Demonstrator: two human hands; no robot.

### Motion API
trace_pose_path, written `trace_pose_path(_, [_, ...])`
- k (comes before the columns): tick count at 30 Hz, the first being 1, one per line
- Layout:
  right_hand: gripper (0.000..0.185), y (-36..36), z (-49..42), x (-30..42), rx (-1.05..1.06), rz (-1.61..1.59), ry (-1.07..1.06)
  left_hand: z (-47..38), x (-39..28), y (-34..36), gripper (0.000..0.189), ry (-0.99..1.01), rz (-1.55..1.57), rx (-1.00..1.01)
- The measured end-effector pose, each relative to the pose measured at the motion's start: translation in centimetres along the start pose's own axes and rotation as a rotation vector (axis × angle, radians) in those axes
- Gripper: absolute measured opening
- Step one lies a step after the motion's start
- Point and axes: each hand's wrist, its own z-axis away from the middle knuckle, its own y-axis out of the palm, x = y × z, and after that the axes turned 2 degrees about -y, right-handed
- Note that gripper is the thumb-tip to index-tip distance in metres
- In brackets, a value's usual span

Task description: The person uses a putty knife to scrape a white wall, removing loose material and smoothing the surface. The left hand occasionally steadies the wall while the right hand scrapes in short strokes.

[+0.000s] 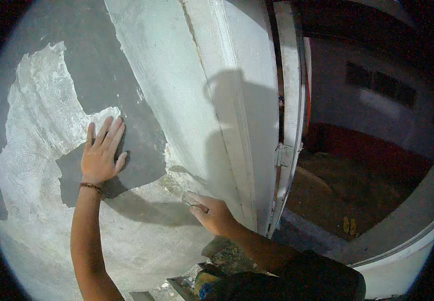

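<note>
Flat against the wall, my left hand (102, 154) has its fingers spread and holds nothing. It covers part of a dark grey patch (141, 150) and the tip of a ragged whitish area (44, 98) of exposed plaster. My right hand (213, 214) grips the handle of a scraper (175, 186), lower and to the right. The scraper's blade lies at the wall, by the lower right edge of the grey patch. Its exact contact is hard to make out. Pale wall surface (145, 240) extends below both hands.
A wall corner with a cracked seam (205, 75) runs up right of the grey patch. Beyond it stands a white door frame (290, 113) beside a dark opening with a brown floor (337, 192). Debris (164, 288) lies at the wall's foot.
</note>
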Motion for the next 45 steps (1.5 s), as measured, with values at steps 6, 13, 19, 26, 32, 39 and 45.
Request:
trace_pose_path(6, [0.050, 0.7, 0.2, 2.0, -0.031, -0.102, -0.035, 0.4, 0.5, -0.4, 0.085, 0.120, 0.089, 0.068])
trace_pose_path(13, [0.050, 2.2, -0.8, 4.1, -0.095, -0.119, 0.025, -0.2, -0.5, -0.3, 0.080, -0.058, 0.075, 0.012])
trace_pose_path(19, [0.048, 6.0, -2.6, 7.9, -0.286, 0.006, 0.050, -0.1, 4.4, -2.2, 0.074, -0.094, 0.043, -0.148])
trace_pose_path(26, [0.051, 9.2, -7.7, 18.0, -0.451, -0.016, 0.065, -4.6, 16.3, -8.7, 0.069, 0.009, -0.084, -0.289])
trace_pose_path(32, [0.055, 11.6, -10.1, 21.1, -0.527, 0.020, 0.039, -9.7, 22.8, -11.5, 0.071, 0.010, -0.154, -0.334])
trace_pose_path(39, [0.051, 15.1, -11.7, 19.3, -0.564, -0.029, 0.050, -10.2, 22.2, -11.3, 0.068, 0.019, -0.254, -0.297])
trace_pose_path(45, [0.050, 16.2, -12.9, 18.4, -0.659, -0.004, 0.011, -10.7, 21.3, -11.0, 0.071, -0.059, -0.350, -0.239])
